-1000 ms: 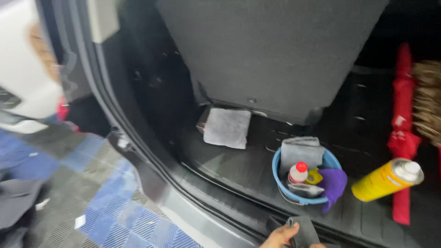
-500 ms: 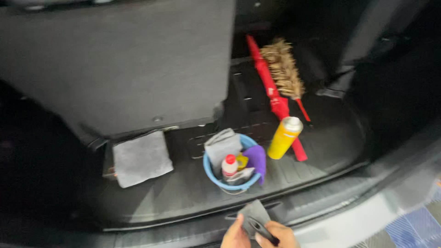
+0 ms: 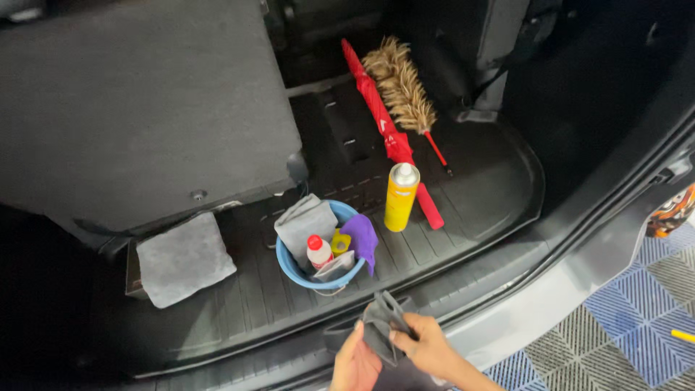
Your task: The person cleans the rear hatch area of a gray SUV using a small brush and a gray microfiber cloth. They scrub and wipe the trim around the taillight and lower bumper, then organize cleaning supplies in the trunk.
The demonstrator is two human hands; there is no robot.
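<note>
Low in the frame's centre, your left hand and right hand both pinch a dark grey cloth between their fingers, just below the blue bucket on the boot mat.

Cloth, held in both hands: dark grey. Bucket: light blue; contents: grey cloth, purple cloth, white bottle with red cap, yellow item. Spray can: yellow, silver top. Umbrella: red. Duster: tan bristles, red handle. Folded towel: grey. Boot mat: black, ribbed. Floor tiles: blue and grey grid.
</note>
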